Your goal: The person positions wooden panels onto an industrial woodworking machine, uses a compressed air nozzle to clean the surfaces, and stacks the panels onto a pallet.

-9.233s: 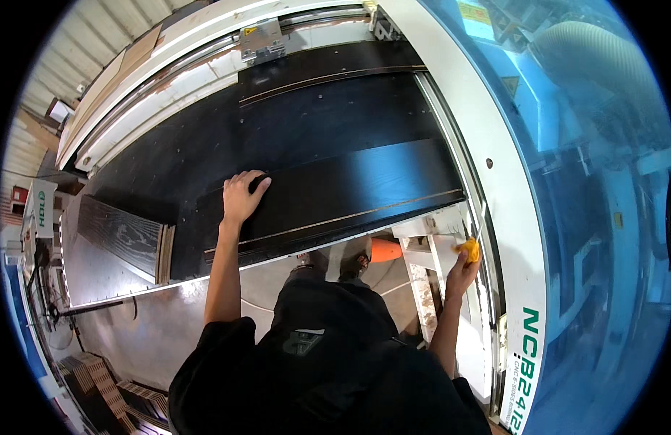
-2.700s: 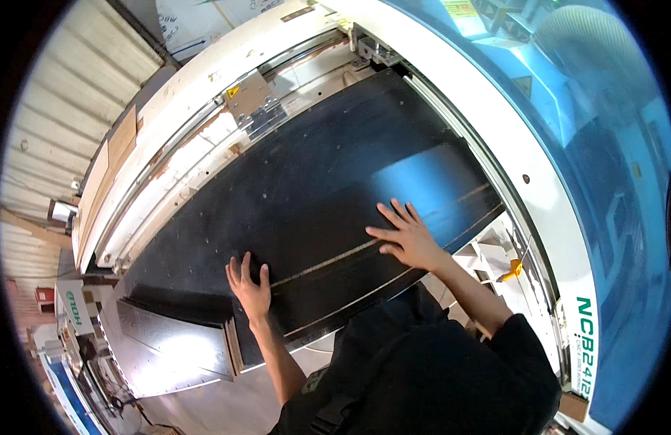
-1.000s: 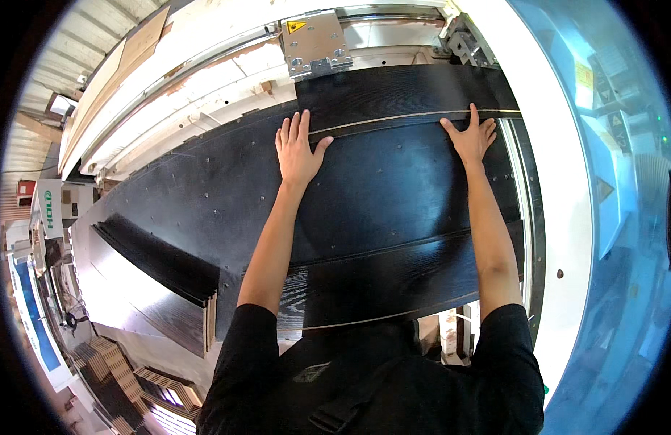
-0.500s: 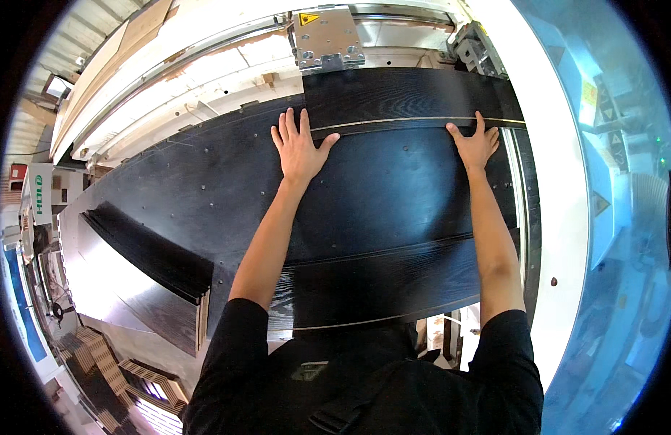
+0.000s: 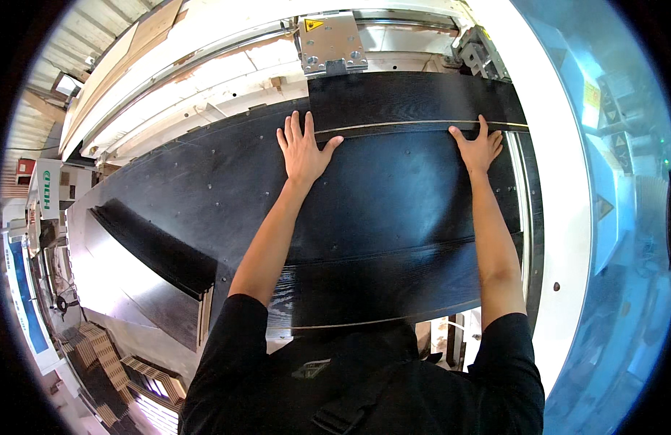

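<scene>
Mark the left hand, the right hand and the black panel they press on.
left hand (image 5: 303, 148), head view, on the back of the hand.
right hand (image 5: 480, 147), head view, on the back of the hand.
black panel (image 5: 393, 196), head view, on its bare top face between the forearms.

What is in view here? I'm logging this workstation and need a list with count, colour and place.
panel: one, black wood grain, flat on the bed under both hands
second panel: one, black, just beyond it, by the metal block
bed: one, black with small studs, centre and left
metal block: one, grey with a yellow warning label, top centre
rail: one, white, along the far side
boards: a stack, dark, lower left
guard: one, blue see-through, right
left hand: flat, fingers spread, on the panel's far edge
right hand: flat on the panel's far right corner
</scene>
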Action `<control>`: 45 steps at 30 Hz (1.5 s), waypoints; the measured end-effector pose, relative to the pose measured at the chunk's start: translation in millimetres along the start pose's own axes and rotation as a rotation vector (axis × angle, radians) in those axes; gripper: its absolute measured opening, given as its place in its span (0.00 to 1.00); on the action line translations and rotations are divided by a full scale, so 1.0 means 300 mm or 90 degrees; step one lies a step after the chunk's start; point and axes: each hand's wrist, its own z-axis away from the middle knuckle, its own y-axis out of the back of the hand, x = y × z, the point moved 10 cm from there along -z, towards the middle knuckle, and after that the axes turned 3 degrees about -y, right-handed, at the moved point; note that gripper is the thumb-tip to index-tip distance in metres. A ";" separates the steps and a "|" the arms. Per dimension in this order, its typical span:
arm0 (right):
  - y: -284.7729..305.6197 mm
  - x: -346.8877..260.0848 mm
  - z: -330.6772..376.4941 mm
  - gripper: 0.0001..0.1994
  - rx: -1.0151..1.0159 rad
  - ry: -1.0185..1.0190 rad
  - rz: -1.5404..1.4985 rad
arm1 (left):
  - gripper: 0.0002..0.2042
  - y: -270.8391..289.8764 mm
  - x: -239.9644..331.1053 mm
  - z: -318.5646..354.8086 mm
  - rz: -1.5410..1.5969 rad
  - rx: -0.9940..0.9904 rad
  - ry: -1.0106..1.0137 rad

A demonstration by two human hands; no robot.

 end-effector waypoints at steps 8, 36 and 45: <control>0.013 0.002 0.004 0.57 0.003 0.018 -0.013 | 0.50 0.001 0.014 0.008 0.007 0.010 -0.001; 0.206 -0.193 0.602 0.18 -0.006 0.123 -0.638 | 0.28 1.057 -0.256 1.641 0.212 0.258 0.311; 0.621 -1.120 2.574 0.10 -0.694 0.971 -0.676 | 0.26 1.256 -0.517 2.630 0.065 0.455 0.691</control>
